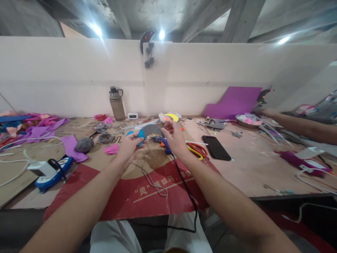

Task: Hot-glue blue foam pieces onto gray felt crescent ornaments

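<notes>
My left hand (129, 146) pinches the blue left end of a grey felt-like crescent (150, 130), held above the table. On its right, my right hand (175, 138) has its thumb and fingers bent together at the crescent's other end; the fingertips partly hide the contact. Just below lies what looks like a blue glue gun (167, 147) with an orange trigger and a black cable. Dark, glittery bits show beside it under the crescent. Scissors (199, 151) with red and yellow handles lie to the right of my right hand. A loose grey cord (152, 179) trails on the red-printed cardboard (110, 196).
A grey yarn ball (84, 144) and a blue power strip (54, 174) lie left; a bottle (117, 103) stands behind. A phone (216, 147) lies right. A co-worker's arm (302, 123) reaches in near a basket (247, 122) and a purple sheet (237, 103).
</notes>
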Demonstrator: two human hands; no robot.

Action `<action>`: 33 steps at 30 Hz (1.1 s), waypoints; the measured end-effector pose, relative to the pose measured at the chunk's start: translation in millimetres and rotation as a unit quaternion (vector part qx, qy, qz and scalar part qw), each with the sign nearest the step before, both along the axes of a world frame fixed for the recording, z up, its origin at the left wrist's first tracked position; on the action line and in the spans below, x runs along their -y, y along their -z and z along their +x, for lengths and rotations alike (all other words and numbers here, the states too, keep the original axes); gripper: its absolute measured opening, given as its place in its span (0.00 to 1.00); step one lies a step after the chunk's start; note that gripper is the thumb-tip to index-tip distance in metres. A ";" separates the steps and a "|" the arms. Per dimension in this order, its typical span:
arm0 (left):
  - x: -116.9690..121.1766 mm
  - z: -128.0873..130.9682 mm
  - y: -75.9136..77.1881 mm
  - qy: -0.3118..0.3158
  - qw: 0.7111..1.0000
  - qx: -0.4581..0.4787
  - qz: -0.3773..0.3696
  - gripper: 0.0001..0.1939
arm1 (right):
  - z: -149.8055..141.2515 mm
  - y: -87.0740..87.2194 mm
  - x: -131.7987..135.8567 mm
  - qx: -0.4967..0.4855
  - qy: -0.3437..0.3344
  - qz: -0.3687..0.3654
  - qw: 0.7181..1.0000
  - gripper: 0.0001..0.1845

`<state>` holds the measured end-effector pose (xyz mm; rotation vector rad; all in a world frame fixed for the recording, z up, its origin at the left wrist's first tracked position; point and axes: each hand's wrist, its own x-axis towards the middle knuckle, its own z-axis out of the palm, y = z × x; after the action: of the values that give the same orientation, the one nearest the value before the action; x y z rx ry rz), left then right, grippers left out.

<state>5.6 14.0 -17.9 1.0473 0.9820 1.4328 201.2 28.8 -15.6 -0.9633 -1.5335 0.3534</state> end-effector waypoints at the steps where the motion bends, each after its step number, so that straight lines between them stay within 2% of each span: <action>1: 0.4 1.0 -1.0 0.001 1.000 0.005 -0.008 0.13 | 1.4 1.7 0.8 0.042 0.014 0.047 0.998 0.16; 4: 1.7 4.0 -4.1 0.002 1.000 0.007 -0.019 0.12 | 4.1 4.2 2.7 0.140 0.038 0.136 0.980 0.13; 6: 2.9 5.7 -4.8 0.007 1.000 -0.004 -0.019 0.12 | 3.1 5.4 3.0 0.173 0.044 0.154 0.972 0.14; 8: 4.2 7.0 -4.5 0.016 1.000 -0.022 -0.010 0.13 | 0.8 6.4 2.7 0.186 0.046 0.154 0.969 0.09; 10: 5.3 7.6 -4.0 0.023 0.999 -0.038 0.003 0.13 | -0.7 6.5 2.6 0.179 0.047 0.143 0.972 0.03; 13: 4.8 6.3 -3.5 0.017 0.999 -0.035 0.005 0.12 | 1.6 3.4 3.0 0.127 0.046 0.122 0.983 0.06; 16: 0.8 2.3 -3.3 0.001 1.000 -0.007 -0.014 0.11 | 8.0 -1.6 3.8 0.022 0.032 0.115 0.993 0.08; 20: -6.3 -5.2 -3.5 -0.040 0.998 0.025 -0.040 0.07 | 13.7 -6.0 6.3 -0.116 0.002 0.076 0.990 0.11; 22: -8.9 -8.6 -3.5 -0.051 0.997 0.035 -0.043 0.06 | 13.7 -6.9 7.8 -0.149 -0.020 0.056 0.987 0.16; 25: -10.6 -11.5 -3.0 -0.057 0.997 0.032 -0.034 0.06 | 11.2 -6.0 8.3 -0.110 -0.047 0.038 0.992 0.22; 29: -7.6 -8.1 -1.4 -0.046 0.998 -0.034 0.026 0.11 | 5.9 -0.6 4.7 -0.032 0.003 0.018 0.999 0.15; 30: -5.7 -6.1 -1.1 -0.038 0.996 -0.062 0.047 0.12 | 4.4 1.0 3.7 -0.026 0.011 0.010 1.000 0.17; 31: -3.6 -3.8 -0.9 -0.030 0.993 -0.090 0.067 0.13 | 3.0 2.3 3.0 -0.022 0.003 -0.002 1.000 0.21; 33: 0.8 0.7 -0.9 -0.012 0.987 -0.128 0.094 0.13 | 0.1 3.9 2.8 -0.016 -0.056 -0.041 0.997 0.24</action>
<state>6.3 13.2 -17.0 1.3882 1.0579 1.4548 201.3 25.9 -19.5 -0.9322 -1.5579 0.5119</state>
